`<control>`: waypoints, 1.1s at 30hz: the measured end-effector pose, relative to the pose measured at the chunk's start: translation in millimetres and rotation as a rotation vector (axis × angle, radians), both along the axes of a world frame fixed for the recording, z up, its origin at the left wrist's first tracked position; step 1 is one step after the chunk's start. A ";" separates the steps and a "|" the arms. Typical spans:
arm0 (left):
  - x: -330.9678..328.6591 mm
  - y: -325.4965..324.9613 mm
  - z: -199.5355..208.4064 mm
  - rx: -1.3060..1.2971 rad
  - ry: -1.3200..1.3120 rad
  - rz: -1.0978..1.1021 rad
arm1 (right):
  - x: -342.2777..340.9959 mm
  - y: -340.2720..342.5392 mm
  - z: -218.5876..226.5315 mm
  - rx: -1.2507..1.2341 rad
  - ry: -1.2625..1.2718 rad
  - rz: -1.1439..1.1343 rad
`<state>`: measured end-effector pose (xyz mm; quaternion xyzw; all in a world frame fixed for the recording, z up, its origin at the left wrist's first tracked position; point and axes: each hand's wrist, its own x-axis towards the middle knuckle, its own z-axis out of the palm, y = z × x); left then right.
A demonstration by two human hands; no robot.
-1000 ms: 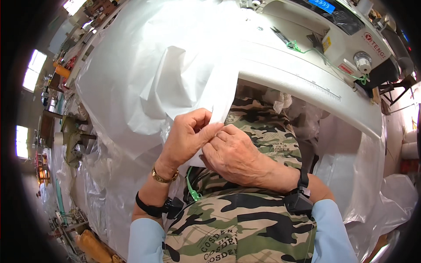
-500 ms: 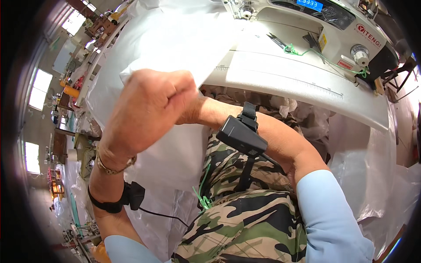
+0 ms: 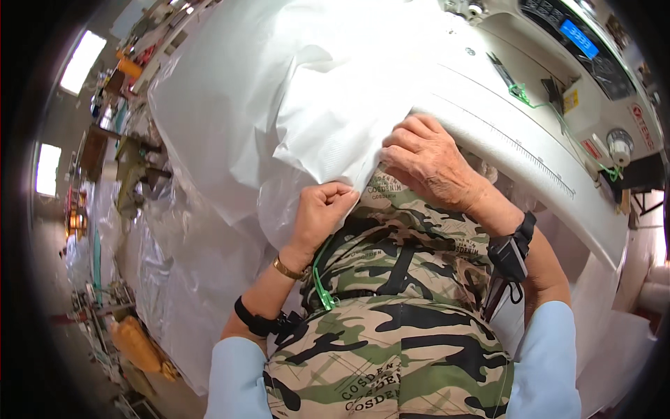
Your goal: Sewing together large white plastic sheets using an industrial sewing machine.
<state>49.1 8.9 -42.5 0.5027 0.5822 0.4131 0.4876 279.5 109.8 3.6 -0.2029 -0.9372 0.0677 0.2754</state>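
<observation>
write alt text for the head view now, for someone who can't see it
A person's left hand pinches the edge of a white sheet, with the right hand at the same edge; a sewing machine stands at upper right.

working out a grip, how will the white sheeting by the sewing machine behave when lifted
The white sheeting is probably floppy, given its loose folds. It's likely light for its spread: the edge pinched by the left hand looks thin. Its smooth sheen suggests it may slip.
</observation>
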 end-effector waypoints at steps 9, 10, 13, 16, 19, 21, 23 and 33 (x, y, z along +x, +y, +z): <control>-6.1 -5.1 7.1 -0.349 -0.386 -0.072 | -11.1 1.2 -15.4 -0.036 -0.113 0.249; -5.1 -5.8 9.1 -0.353 -0.396 -0.106 | -12.3 0.1 -18.4 -0.033 -0.094 0.273; -3.2 -8.6 14.9 -0.337 -0.328 -0.098 | -16.9 -1.1 -27.2 0.013 -0.062 0.299; 8.3 -26.7 28.9 0.044 0.424 -0.091 | -16.2 -3.8 -32.4 0.074 -0.087 0.295; 23.1 -42.3 49.7 0.631 0.893 -0.093 | -16.7 -8.0 -31.3 0.041 -0.073 0.285; 33.6 -40.8 49.8 0.688 0.827 -0.063 | -19.6 -10.5 -32.6 0.041 -0.029 0.278; 35.4 -37.7 39.7 0.634 0.810 -0.033 | -23.4 -13.7 -32.5 0.044 0.013 0.273; 26.1 -34.7 54.6 0.634 0.705 -0.062 | -12.4 9.7 -8.1 -0.012 0.052 0.190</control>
